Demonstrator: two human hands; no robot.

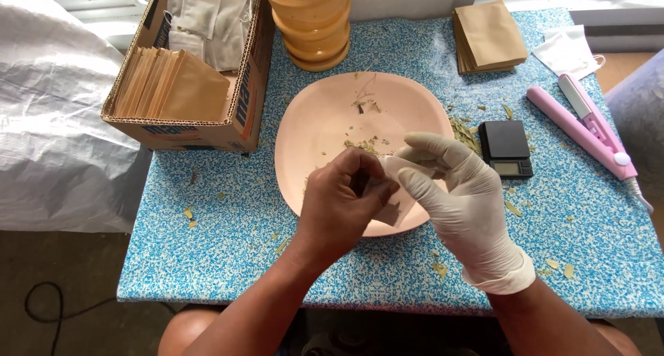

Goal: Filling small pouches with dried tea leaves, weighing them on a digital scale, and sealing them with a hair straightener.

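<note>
Left hand: your bare left hand (pixel 344 200) is curled tight, fingertips pinching the near edge of the pouch (pixel 395 190).
Right hand: your gloved right hand (pixel 453 193) grips the pouch's far side, thumb and fingers closed on it, index finger stretched over its top.
Pouch: small, white, filter-like paper, held between both hands, just above the plate's near rim; you cannot tell whether its mouth is open.
Plate: the pink plate (pixel 325 131) lies right beneath and beyond your hands, with a few dried leaf crumbs near its middle.
Scale: a small black scale (pixel 505 147) sits just beyond your right hand, beside the plate.
Sealer: a pink clamp-type sealer (pixel 588 131) lies well out past your right hand.
Envelopes: a brown stack (pixel 489 36) rests far beyond your right hand, with white pouches next to it.
Box: a cardboard box (pixel 238 117) of brown envelopes stands beyond your left hand.
Mortar: a wooden mortar (pixel 312 24) stands straight ahead, past the plate.
Table: the blue speckled table (pixel 207 259) carries scattered leaf bits around both hands.
</note>
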